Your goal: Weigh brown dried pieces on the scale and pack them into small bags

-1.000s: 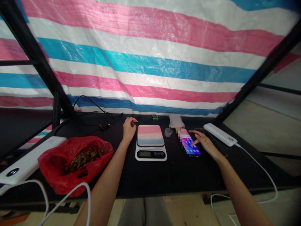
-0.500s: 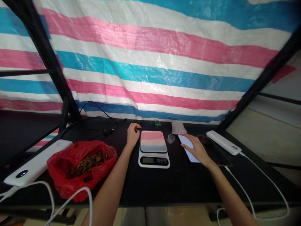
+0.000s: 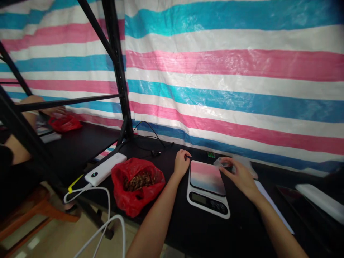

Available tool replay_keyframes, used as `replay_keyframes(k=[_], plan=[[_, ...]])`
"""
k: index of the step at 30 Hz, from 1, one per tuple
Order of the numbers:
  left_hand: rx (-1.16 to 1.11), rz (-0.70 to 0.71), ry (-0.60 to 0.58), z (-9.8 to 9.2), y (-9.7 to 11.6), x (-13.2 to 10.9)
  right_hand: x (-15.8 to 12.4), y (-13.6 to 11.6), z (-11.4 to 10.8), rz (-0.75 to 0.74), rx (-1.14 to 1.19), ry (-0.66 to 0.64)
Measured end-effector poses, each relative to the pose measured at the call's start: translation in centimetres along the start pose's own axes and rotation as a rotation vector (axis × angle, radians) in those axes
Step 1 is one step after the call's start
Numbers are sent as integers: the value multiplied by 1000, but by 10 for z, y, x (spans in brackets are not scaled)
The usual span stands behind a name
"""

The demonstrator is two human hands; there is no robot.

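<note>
Black table [image 3: 188, 234]. Directly on it, roughly left to right: white power bank [image 3: 107, 166], open red plastic bag [image 3: 129, 204] with brown pieces inside, black cable with plug [image 3: 156, 153] farther back, white scale [image 3: 208, 188] with pink-to-blue platform, green batteries [image 3: 211, 154] near back edge, translucent bag [image 3: 249, 166], white-screened phone [image 3: 274, 207], dark tablet [image 3: 298, 206], second power bank [image 3: 322, 200] alongside.

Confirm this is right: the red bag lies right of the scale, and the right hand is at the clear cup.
No: the red bag lies left of the scale, as the head view shows. The right hand is at the clear cup.
</note>
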State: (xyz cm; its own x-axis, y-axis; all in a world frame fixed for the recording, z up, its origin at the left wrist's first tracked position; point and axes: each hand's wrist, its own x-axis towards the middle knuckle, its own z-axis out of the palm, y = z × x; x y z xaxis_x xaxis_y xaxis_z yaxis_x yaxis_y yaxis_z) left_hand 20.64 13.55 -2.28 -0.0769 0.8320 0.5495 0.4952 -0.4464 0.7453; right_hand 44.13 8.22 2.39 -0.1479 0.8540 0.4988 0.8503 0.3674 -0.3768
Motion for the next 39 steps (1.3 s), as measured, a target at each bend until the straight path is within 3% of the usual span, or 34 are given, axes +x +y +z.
replay_keyframes(k=[6,9,15,21,24,28,31,33,36,39], plan=[[0,22,5,0,-1,0,-8,-40,28,-66,-60,-129],[7,19,-19,-2,1,0,-12,-36,26,-44,42,-43],[23,-12,-8,-7,6,1,-9,-16,20,49,294,272],[16,57,99,-21,36,-10,-11,-16,20,58,334,300],[28,99,110,-57,64,-28,-11,-18,18,41,315,272],[212,145,10,-140,89,-55,-12,-20,19,28,275,241],[330,66,-50,-201,85,-70,-12,-20,20,14,241,204],[417,16,-127,-229,75,-77,-12,-19,21,12,223,177],[504,-15,-278,-248,54,-86,-14,-19,21,-2,221,117],[517,-24,-396,-247,36,-92,-19,-26,26,-42,219,28]])
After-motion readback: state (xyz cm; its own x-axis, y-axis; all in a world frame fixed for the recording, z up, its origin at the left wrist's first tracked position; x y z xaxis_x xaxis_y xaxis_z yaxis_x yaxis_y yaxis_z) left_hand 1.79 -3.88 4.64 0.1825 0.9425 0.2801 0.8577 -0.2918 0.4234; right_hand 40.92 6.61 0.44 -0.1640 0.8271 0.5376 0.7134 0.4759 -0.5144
